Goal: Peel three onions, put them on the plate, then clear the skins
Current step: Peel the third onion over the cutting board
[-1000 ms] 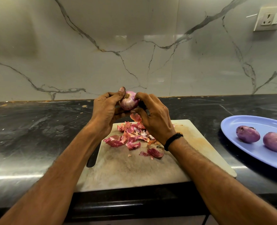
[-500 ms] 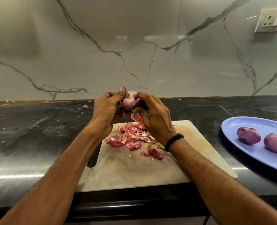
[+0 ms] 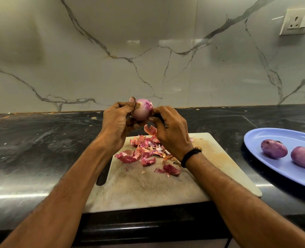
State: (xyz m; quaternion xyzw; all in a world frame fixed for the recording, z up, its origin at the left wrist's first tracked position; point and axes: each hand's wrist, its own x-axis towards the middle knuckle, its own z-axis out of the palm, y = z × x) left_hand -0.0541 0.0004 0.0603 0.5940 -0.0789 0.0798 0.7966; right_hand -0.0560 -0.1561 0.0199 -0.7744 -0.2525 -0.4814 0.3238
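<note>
Onion (image 3: 142, 109): left hand's (image 3: 115, 126) grip holds it over board (image 3: 148, 190) so skins (image 3: 145, 154) drop there; right hand's (image 3: 171, 135) grip pinches it, peeling.

Veined marble wall (image 3: 148, 51), socket (image 3: 294, 22), black counter (image 3: 32, 140)

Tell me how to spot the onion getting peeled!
Find the pale cutting board on the dark counter, heaped with pink skins. Just above it, the left hand and right hand hold one onion in the air. The other two onions lie on the blue plate to the right; only this one is held.
</note>
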